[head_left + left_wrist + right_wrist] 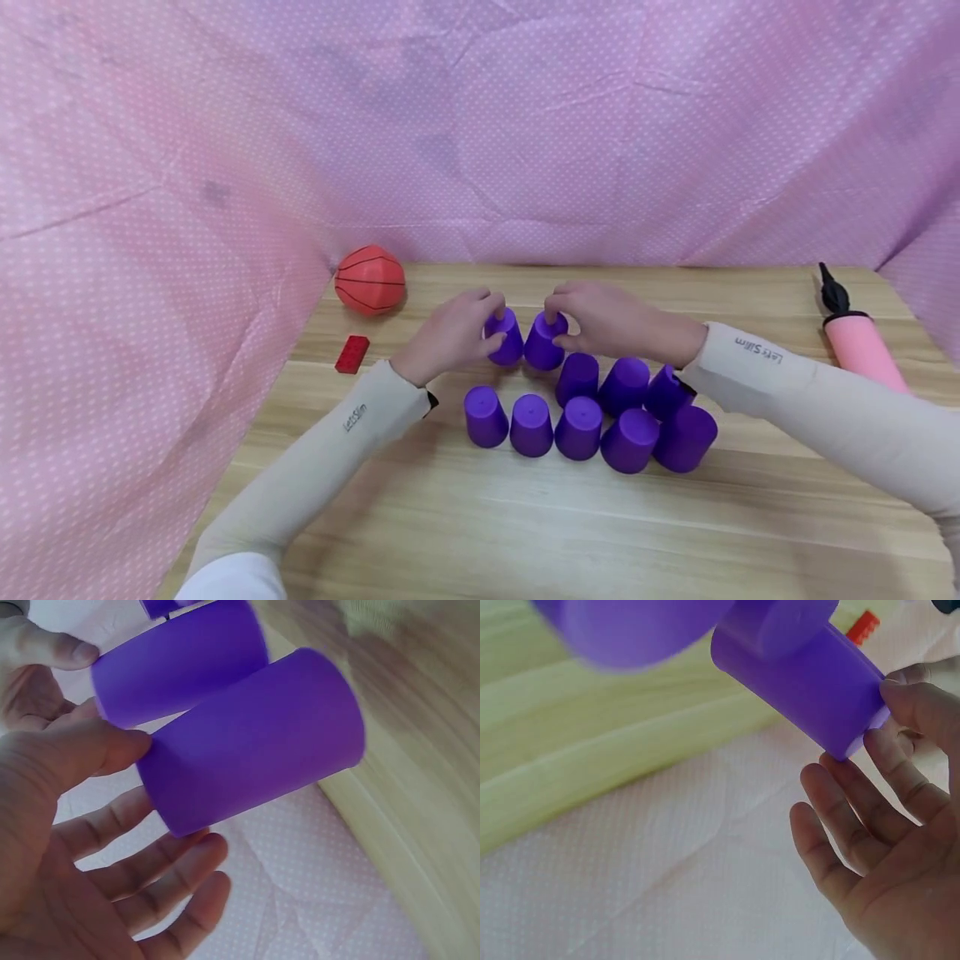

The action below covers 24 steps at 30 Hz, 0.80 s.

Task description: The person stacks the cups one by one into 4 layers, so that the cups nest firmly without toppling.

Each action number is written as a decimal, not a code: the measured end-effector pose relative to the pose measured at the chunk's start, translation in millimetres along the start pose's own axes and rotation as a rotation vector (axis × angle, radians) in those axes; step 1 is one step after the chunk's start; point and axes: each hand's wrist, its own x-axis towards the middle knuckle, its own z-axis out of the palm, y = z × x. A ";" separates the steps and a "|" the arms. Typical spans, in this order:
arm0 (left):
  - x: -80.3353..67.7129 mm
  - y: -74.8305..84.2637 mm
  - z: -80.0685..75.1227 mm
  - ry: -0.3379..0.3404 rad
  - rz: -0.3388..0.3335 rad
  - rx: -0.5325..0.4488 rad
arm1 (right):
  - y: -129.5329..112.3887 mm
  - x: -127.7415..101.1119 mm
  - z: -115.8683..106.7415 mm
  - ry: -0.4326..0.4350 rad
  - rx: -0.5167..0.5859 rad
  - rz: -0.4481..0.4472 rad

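Note:
Several purple cups stand upside down in rows on the wooden table (525, 533). My left hand (487, 323) pinches the closed top of one purple cup (510, 343) at the far left of the back row. My right hand (558, 327) pinches the neighbouring purple cup (543, 346) the same way, and the two cups are side by side. In the left wrist view the thumb (97, 750) lies against the held cup (255, 750). In the right wrist view the thumb (922, 705) and a finger press on the cup's (802, 682) closed end.
An orange ball (370, 280) and a red brick (352, 353) lie at the far left of the table. A pink hand pump (858, 337) lies at the far right. Pink dotted cloth (480, 125) walls in the back and sides.

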 end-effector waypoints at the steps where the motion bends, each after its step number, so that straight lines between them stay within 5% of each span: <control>1: 3.3 -1.3 0.3 0.011 0.000 -0.001 | 3.4 -0.5 -2.8 0.010 0.002 0.012; 9: 38.9 -17.3 5.2 0.054 -0.014 -0.026 | 36.8 1.9 -10.7 0.084 -0.004 0.111; 18: 94.6 -41.8 23.6 -0.068 -0.063 -0.094 | 83.0 28.8 -0.7 -0.027 0.004 0.350; 24: 117.0 -46.3 33.0 -0.122 -0.136 -0.100 | 98.0 37.4 6.9 -0.098 -0.009 0.413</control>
